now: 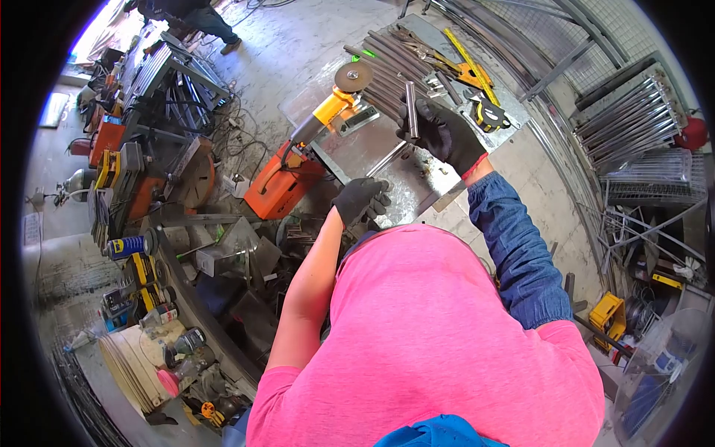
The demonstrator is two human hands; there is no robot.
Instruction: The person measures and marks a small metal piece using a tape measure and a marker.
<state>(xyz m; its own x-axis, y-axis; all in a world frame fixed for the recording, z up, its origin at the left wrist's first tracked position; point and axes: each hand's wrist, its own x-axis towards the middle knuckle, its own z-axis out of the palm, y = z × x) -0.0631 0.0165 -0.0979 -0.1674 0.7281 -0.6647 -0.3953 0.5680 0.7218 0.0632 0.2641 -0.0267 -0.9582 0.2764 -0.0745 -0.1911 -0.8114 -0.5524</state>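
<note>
My right hand (450, 135), in a dark glove and a denim sleeve, grips a short shiny metal tube (411, 109) held upright above the metal worktable (365, 153). My left hand (360, 201), also gloved, hovers at the table's near left edge. Its fingers are loosely curled and apart, with nothing visible in them. A thin metal rod (389, 159) lies on the table just beyond it. Across the far side rests a row of dark metal tubes (387, 71). An angle grinder (334, 108) with a yellow body and a round disc stands at the table's left.
A tape measure (489, 115) and a yellow ruler (471, 65) lie at the table's right. Below the grinder stands an orange machine (281, 182). Metal stock and tools crowd the left bench. At right are a metal rack (629, 115) and a fan (666, 365). Another person (197, 18) stands far off.
</note>
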